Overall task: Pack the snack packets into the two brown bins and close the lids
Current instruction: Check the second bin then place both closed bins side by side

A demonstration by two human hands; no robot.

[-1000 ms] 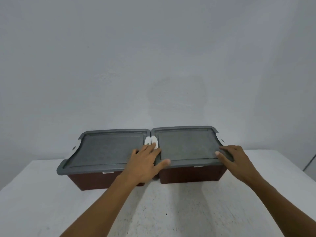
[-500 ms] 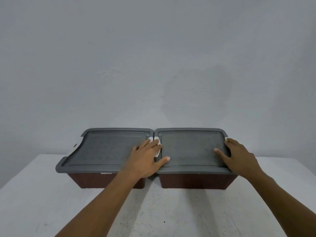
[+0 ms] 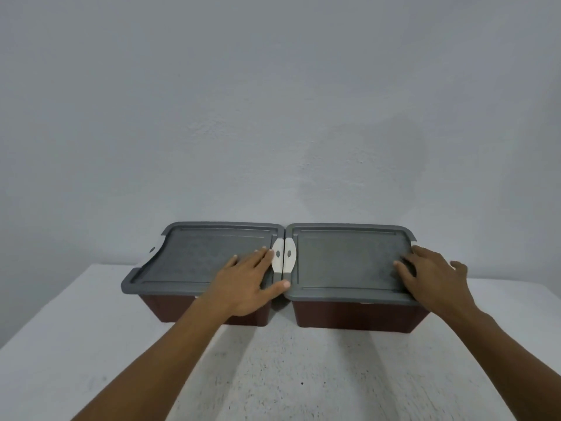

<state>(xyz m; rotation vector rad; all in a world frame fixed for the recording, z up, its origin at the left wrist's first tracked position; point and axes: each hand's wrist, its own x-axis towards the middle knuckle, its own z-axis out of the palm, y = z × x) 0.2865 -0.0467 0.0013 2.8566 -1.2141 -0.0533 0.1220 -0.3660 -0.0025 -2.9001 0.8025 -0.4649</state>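
Brown bins (image 3: 349, 317) lidded — contents hidden, left hand (image 3: 243, 281), right hand (image 3: 434, 278) resting on lids (image 3: 209, 256), grips wide

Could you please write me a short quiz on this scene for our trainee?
1. True or false: the left lid and the right lid both lie on their bins.
2. The right hand rests on: A) left lid, B) right lid, C) neither.
3. Fill in: the two latches between the lids are ____ in colour.
Key: 1 true; 2 B; 3 white.
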